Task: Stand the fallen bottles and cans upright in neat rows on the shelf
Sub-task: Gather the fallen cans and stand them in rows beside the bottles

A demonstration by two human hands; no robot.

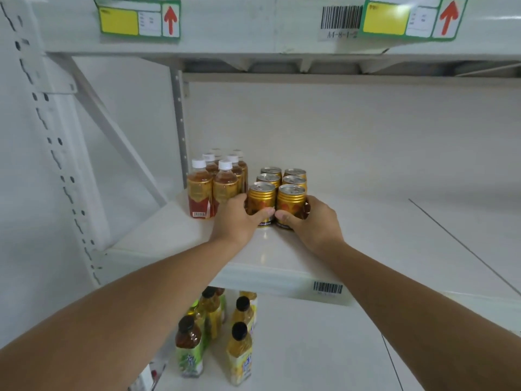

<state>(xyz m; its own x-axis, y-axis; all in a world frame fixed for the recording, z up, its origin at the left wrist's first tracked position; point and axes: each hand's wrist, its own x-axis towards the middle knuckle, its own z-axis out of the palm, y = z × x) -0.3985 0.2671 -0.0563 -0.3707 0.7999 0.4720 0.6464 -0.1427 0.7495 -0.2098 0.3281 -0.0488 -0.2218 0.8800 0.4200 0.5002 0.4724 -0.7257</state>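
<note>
Each hand point(235, 218) point(313, 220) grips a front gold can point(260, 197) point(291, 200)

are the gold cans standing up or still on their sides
Upright: all six gold cans show their pull-tab tops, in two rows of three.

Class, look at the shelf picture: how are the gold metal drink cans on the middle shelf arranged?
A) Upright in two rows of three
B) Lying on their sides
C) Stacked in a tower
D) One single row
A: the six gold metal drink cans stand upright, two columns, three deep, with the left hand and right hand around the front pair.
</note>
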